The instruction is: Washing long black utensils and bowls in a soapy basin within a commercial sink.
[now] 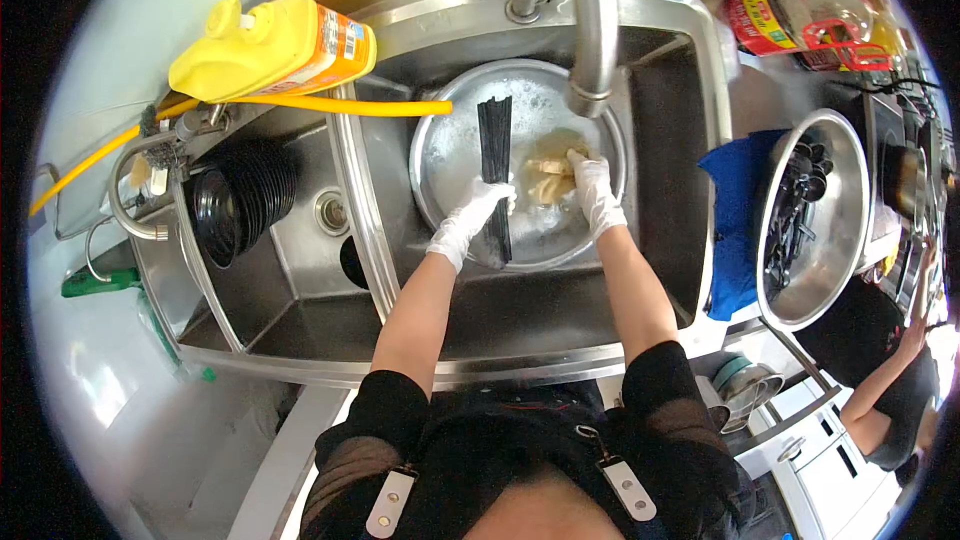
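A bundle of long black chopsticks (495,150) stands over a round metal basin (419,175) of sudsy water. My left hand (480,213), in a white glove, wraps round the bundle's lower half, and the sticks slant slightly. In the water to the right lies a crumpled tan cloth (548,180), partly under the surface. My right hand (594,192), gloved as well, closes on the cloth's right edge; its fingertips are partly hidden in the murky water. The basin sits in the right-hand sink bowl (540,325).
Above the basin curves a metal faucet (592,30). A yellow hose (390,108) reaches its rim. Black plates (245,200) stack in the left sink bowl. A yellow jug (270,40) stands behind. At right, an oval metal bowl (815,280) holds black spoons by a blue cloth (735,230); another person (890,380) is beyond.
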`<state>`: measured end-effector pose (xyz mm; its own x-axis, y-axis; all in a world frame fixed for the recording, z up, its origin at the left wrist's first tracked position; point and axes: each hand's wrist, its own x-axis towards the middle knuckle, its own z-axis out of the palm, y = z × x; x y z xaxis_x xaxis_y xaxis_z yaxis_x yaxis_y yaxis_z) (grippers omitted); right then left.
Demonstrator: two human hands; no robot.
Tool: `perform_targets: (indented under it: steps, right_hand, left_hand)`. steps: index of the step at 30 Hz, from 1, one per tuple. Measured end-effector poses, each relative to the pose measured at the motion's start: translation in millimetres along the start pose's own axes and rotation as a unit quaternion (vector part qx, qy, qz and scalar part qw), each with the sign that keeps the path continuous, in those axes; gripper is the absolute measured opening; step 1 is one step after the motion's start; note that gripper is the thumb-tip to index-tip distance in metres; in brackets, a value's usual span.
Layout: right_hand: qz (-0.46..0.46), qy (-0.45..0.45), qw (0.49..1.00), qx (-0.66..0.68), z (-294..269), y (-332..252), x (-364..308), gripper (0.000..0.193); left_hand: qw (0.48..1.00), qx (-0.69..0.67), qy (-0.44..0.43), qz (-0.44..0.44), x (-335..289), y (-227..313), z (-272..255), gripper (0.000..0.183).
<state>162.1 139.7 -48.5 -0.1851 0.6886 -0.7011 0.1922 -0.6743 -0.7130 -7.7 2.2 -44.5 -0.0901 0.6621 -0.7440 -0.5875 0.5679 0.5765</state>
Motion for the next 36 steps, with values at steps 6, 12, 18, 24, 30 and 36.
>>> perform_targets:
  steps: [6,12,18,24,30,36]
  right_hand:
    - [-0.130,0.001,0.982,-0.134,68,12,-70,0.071]
    - [-0.246,0.067,0.919,-0.302,79,-53,-34,0.051]
    - [-0.094,0.074,0.983,-0.138,83,-62,-86,0.045]
    - [-0.249,-0.043,0.967,0.035,59,-86,-78,0.044]
    - [-0.332,-0.123,0.923,-0.152,66,-29,-91,0.072]
    - [-0.361,-0.097,0.919,-0.121,23,-43,-77,0.076]
  left_hand:
    - [0.909,0.362,-0.014,0.206,-9,-32,28,0.046]
    - [0.921,0.353,0.099,0.131,-51,-14,59,0.046]
    - [0.969,0.133,0.053,0.203,-35,-6,67,0.036]
    - [0.888,0.323,0.073,0.320,-11,-8,67,0.060]
    - [0.801,0.442,0.134,0.381,5,-25,39,0.027]
    - [0.960,-0.140,0.044,0.237,3,-40,45,0.026]
